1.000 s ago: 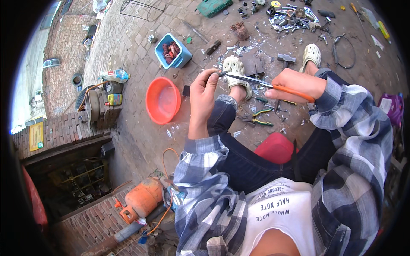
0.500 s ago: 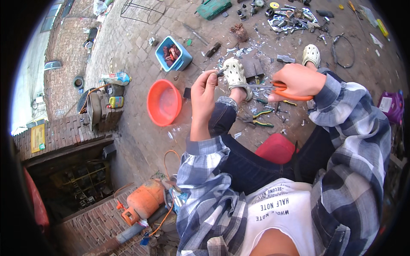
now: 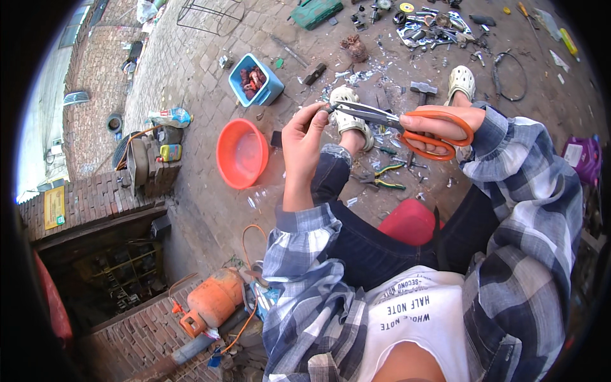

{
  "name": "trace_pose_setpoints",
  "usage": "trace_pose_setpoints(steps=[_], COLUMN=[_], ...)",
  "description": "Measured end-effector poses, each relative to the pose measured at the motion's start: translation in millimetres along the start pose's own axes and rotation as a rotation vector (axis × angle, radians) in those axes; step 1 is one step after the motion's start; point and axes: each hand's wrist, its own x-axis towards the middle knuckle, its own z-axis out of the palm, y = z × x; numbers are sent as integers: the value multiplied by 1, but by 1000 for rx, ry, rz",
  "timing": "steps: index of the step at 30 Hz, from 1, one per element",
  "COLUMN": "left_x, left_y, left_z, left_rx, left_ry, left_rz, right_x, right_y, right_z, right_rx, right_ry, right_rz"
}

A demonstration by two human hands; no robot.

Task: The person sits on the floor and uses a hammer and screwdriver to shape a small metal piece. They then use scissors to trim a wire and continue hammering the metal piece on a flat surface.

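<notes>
Orange-handled metal scissors [image 3: 407, 124] sit in the right hand [image 3: 439, 124], fingers threaded through the loops, blades parted and pointing left, held in the air above the knees. The left hand [image 3: 304, 143] pinches something tiny at the blade tips, too small to make out. Below on the brick floor [image 3: 191, 70] lie a round orange plastic basin [image 3: 242, 153] and a blue plastic box [image 3: 256, 79].

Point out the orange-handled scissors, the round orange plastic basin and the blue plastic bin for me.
Orange-handled scissors [image 3: 428, 135]: head view, on the orange handle loop.
Round orange plastic basin [image 3: 242, 153]: head view, on its inner bottom.
Blue plastic bin [image 3: 270, 88]: head view, on its right wall.
</notes>
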Motion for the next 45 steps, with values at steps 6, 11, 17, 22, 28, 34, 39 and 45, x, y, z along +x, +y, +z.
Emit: trace_pose_setpoints(steps=[6, 11, 17, 22, 28, 34, 39, 45], left_x=[1, 0, -3, -1, 0, 2, 5, 4], left_y=[-3, -4, -7, -6, -8, -9, -9, 0], left_z=[-2, -1, -3, -3, -6, -3, -2, 2], left_rx=[123, 179, 79, 113, 98, 20, -359, -679], left_ry=[-46, -31, -11, -42, -69, -22, -37, -150], left_rz=[115, 131, -7, -57, 2, -58, -211, -150], right_x=[-1, -2, -6, -1, 1, 4, 15, 11], right_y=[-4, -5, -20, -2, -5, 4, 8, 1], right_z=[2, 8, 12, 10, 11, 13, 7, 13], right_rx=[7, -354, -827, -1108, -651, -941, -1075, -920], right_ry=[-29, 99, 243, 495, 211, 402, 706, 631], right_rz=[33, -58, -163, -184, -112, -215, -439, -371])
